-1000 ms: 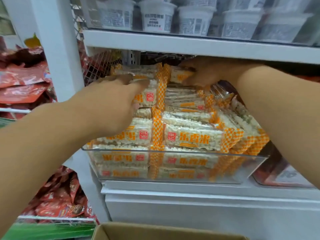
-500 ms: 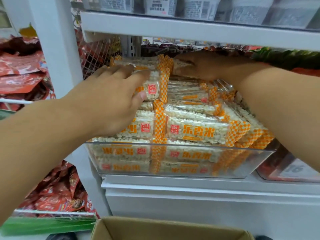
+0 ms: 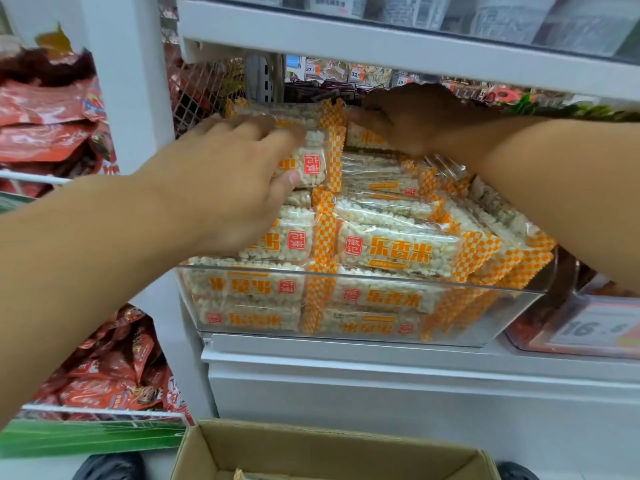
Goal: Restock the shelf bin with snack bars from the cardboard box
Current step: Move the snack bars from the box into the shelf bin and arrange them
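A clear plastic shelf bin (image 3: 363, 336) is piled above its rim with puffed-rice snack bars (image 3: 398, 252) in orange-checked wrappers. My left hand (image 3: 225, 181) lies on the top left stack and holds a bar (image 3: 313, 162) between thumb and fingers. My right hand (image 3: 412, 119) reaches to the back of the pile under the upper shelf, its fingers curled onto a bar (image 3: 365, 136) there. The cardboard box (image 3: 325, 452) stands open at the bottom edge, with one wrapper corner showing inside.
A white shelf board (image 3: 381, 46) hangs low over the pile and carries white tubs. Red snack bags (image 3: 45, 126) fill the wire racks on the left. Another clear bin with a price tag (image 3: 588, 327) stands to the right. Dark shoes show beside the box.
The view has tilted down a little, showing more of the box. Both hands stay on the top bars; the left thumb now presses a bar's front.
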`<state>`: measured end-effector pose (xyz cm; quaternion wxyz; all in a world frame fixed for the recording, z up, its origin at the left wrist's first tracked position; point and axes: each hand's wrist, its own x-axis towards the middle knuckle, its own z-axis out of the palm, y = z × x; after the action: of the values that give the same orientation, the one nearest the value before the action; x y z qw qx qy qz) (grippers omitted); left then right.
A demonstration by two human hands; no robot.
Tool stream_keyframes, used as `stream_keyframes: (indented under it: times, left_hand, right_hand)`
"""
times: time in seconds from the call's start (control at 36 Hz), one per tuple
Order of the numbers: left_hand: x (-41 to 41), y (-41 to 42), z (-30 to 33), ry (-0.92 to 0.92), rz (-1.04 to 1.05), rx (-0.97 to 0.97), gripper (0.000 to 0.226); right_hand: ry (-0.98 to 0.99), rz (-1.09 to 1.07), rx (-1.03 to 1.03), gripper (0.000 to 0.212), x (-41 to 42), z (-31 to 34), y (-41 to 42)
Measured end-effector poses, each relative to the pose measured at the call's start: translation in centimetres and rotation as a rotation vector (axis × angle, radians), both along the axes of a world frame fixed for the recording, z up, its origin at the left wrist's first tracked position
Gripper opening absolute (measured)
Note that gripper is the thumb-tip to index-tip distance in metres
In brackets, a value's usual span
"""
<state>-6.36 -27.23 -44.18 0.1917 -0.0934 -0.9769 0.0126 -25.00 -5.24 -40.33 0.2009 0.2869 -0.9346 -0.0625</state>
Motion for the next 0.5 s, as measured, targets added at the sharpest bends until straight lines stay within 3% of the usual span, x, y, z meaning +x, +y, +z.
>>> stream_keyframes:
  times: [0.11,0.5]
  left_hand:
    - [0.1,0.0,0.2,0.027,-0.006,-0.016,0.058]
    - [0.5,0.1,0.3,0.057,-0.027,-0.024,0.062]
  right_hand:
    - [0.044,-0.02,0.04,0.083,0.8,0.0,0.5]
    - [-0.195,-0.084,0.019,0.089,3.3,0.5,0.5]
